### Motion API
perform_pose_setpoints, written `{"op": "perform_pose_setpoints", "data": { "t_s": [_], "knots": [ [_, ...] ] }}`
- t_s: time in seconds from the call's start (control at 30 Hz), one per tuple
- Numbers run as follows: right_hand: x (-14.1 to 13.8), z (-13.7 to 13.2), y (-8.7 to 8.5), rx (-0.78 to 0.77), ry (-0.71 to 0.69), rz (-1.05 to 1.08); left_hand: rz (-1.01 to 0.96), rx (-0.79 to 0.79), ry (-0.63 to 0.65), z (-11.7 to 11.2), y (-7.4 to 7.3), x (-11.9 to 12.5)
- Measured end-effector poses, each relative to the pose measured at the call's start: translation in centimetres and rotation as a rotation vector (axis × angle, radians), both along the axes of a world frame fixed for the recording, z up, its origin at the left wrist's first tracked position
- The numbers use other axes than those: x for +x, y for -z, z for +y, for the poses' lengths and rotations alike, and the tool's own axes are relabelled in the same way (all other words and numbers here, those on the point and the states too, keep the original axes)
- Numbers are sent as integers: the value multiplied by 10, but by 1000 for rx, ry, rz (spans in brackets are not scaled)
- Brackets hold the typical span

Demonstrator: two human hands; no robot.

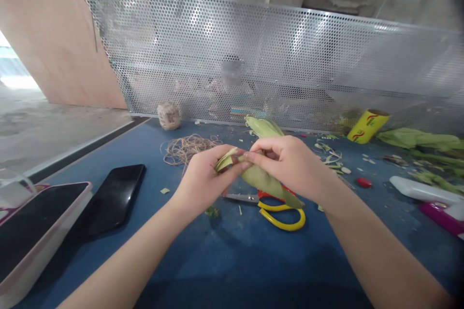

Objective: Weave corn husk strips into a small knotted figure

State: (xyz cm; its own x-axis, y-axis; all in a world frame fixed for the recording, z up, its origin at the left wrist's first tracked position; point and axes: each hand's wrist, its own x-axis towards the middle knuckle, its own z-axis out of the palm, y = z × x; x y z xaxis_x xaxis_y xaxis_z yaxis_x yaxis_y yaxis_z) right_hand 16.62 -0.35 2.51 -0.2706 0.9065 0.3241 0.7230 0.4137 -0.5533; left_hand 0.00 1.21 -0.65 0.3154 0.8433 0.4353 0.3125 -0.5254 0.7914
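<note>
Both hands meet above the middle of the blue table, working on a green corn husk [264, 179]. My left hand [208, 176] is closed around a folded, paler end of it, and a short flap sticks up between thumb and fingers. With thumb and fingertips pinched, my right hand [284, 154] grips the husk close to the left fingertips. One leafy part points away past the right knuckles; another hangs down over the scissors [282, 222]. These have yellow and red handles and lie on the table under the hands. A tangle of brown twine [188, 148] lies beyond the left hand.
A black phone [114, 200] and a second phone in a pale case [39, 222] lie at left. Further back stand a wrapped roll [168, 116] and a yellow tube [368, 126]. Husk scraps and a white-purple tool [427, 190] lie right. A perforated metal screen [203, 34] closes the back; a person sits behind it.
</note>
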Motion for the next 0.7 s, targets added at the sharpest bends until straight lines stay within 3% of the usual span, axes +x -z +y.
{"op": "perform_pose_setpoints", "data": {
  "t_s": [0.23, 0.5, 0.7],
  "knots": [
    [-4, -3, 0, 106, -31, -94, 236, 226, -128, 1, -2, -1],
    [-7, 2, 7, 185, -75, 47, 234, 402, -160, 2, 1, -2],
    [-6, 5, 7, 130, -31, -53, 315, 265, -145, 6, -3, -5]
  ]
}}
